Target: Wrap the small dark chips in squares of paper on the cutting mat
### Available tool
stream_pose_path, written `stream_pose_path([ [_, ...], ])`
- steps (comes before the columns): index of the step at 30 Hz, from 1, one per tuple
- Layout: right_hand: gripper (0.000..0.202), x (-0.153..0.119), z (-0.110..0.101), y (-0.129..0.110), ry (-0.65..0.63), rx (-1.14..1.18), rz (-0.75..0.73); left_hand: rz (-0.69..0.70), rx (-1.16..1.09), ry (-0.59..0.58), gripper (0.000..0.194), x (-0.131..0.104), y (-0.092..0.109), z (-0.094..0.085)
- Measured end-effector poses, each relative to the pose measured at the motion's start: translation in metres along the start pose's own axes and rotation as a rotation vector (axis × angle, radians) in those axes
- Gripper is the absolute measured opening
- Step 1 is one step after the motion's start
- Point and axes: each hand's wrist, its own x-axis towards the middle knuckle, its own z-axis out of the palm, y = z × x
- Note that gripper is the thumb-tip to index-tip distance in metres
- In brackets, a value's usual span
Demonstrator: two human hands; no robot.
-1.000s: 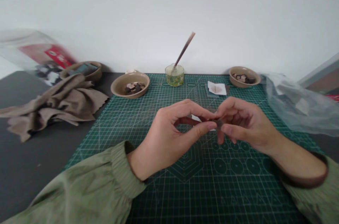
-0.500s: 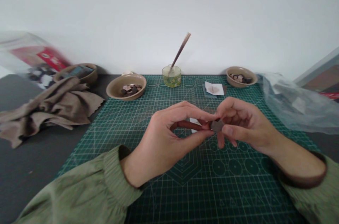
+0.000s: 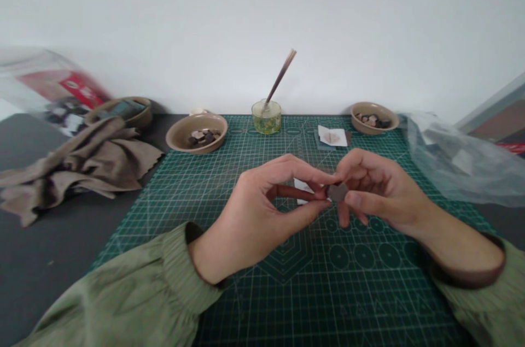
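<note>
A small dark grey-brown hexagonal piece (image 3: 337, 192) is held up above the green cutting mat (image 3: 254, 303). The fingertips of my left hand (image 3: 270, 210) pinch it from the left. On its other side, my right hand (image 3: 377, 188) has its thumb and forefinger closed at the edge of the piece, the remaining fingers curled behind. Partly covered by my left fingers, a white paper (image 3: 301, 185) lies on the mat below. What the fingers hide behind the piece cannot be seen.
Two tan bowls, a left bowl (image 3: 172, 136) and a right bowl (image 3: 388, 129), hold small pieces. Between them stand a glass cup (image 3: 266, 123) with a brush in it and a white folded paper (image 3: 338, 137). A brown cloth (image 3: 102, 156) lies left, a plastic bag (image 3: 459, 166) right.
Both hands stay in almost the same place around the hexagonal piece. The view has shifted very slightly; nothing was let go.
</note>
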Motion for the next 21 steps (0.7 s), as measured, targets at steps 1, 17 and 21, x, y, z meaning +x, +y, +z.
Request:
stream_pose_path([
  [1,0.020,-0.0001,-0.0002,0.0000,-0.001,-0.001,0.001,0.001,0.004,-0.001,0.027,-0.0002,-0.0003,-0.0001],
  [17,0.020,0.0015,0.0001,-0.0019,-0.012,0.006,0.011,0.005,0.025,-0.002,0.028,-0.0005,-0.0019,-0.0007],
  [21,0.019,0.0021,-0.0001,-0.0017,-0.031,0.016,0.017,-0.005,0.042,0.011,0.026,-0.0014,-0.0021,-0.0005],
])
